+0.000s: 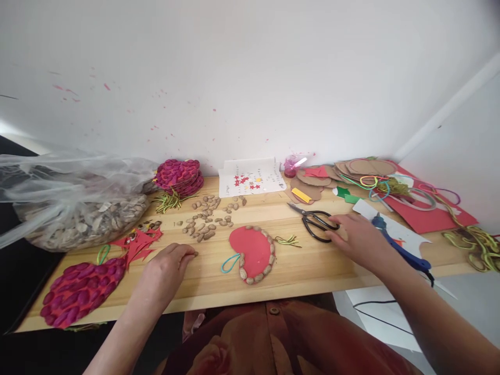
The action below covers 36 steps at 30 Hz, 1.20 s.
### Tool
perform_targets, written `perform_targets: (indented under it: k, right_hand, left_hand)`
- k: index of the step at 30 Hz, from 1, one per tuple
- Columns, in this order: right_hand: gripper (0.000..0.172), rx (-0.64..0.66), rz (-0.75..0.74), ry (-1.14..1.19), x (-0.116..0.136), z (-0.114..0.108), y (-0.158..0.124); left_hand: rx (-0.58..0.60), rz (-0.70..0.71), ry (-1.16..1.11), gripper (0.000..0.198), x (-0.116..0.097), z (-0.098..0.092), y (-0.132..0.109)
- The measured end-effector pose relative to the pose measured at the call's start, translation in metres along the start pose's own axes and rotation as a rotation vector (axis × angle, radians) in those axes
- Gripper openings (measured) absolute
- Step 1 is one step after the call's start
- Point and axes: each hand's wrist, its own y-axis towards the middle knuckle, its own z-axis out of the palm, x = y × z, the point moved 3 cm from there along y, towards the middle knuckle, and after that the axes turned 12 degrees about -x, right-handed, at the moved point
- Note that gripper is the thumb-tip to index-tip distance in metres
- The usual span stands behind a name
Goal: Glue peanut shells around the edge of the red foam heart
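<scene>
A red heart-shaped piece (250, 249) lies in the middle of the table, with peanuts (272, 249) lined along its right and lower edge and a blue cord loop (229, 263) at its notch. To its left, my left hand (166, 271) is closed in a pinch, a small brown piece that looks like a peanut (196, 254) at the fingertips. My right hand (357, 240) has its thumb and fingers around the handles of the black-handled scissors (318, 224), whose blades point left. Loose peanuts (205, 219) are spread behind the heart.
At left are a plastic bag of peanuts (86, 219), red scraps (141, 246) and a magenta-covered heart (82, 291). A magenta stack (177, 177) and printed paper (250, 179) stand by the wall. A blue glue gun (404, 250), cardboard shapes (363, 169) and cords (474, 245) lie right.
</scene>
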Motion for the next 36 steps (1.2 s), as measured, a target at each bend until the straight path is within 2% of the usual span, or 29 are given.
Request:
perform_targets:
  k: [3, 5, 8, 13, 18, 21, 25, 30, 33, 36]
  right_hand:
    - [0.025, 0.033, -0.019, 0.027, 0.011, 0.021, 0.017]
    - [0.021, 0.041, -0.009, 0.039, 0.011, 0.026, 0.021]
    - [0.017, 0.041, 0.043, 0.04, 0.006, 0.019, 0.022]
    - [0.015, 0.023, 0.217, -0.008, -0.008, -0.001, 0.03]
    - [0.017, 0.03, 0.318, -0.028, -0.019, 0.007, 0.044]
    - [0.025, -0.005, 0.347, -0.016, -0.021, 0.009, 0.046]
    - [0.04, -0.057, 0.415, -0.012, -0.03, -0.013, 0.027]
    - [0.037, 0.009, 0.641, -0.136, -0.069, -0.044, -0.021]
    - [0.037, 0.086, 0.676, -0.146, -0.092, -0.046, -0.045]
    - [0.032, 0.126, 0.617, -0.097, -0.096, -0.043, -0.057]
  left_hand:
    - [-0.007, -0.016, -0.008, 0.027, 0.002, 0.001, -0.002]
    - [-0.014, -0.027, -0.022, 0.027, 0.003, 0.001, -0.003]
    - [-0.017, -0.036, -0.023, 0.026, 0.003, 0.001, -0.003]
    - [-0.022, -0.023, -0.031, 0.026, 0.001, 0.0, -0.002]
    - [-0.021, -0.029, -0.044, 0.025, 0.001, 0.001, -0.003]
    - [-0.03, -0.034, -0.05, 0.027, 0.001, 0.001, -0.004]
    - [-0.037, -0.034, -0.051, 0.029, 0.002, 0.0, -0.003]
    - [-0.011, -0.033, -0.028, 0.029, 0.001, -0.003, -0.002]
    - [0.026, -0.016, -0.019, 0.027, 0.001, -0.003, 0.001]
    - [0.105, -0.036, 0.025, 0.025, -0.003, -0.006, 0.006]
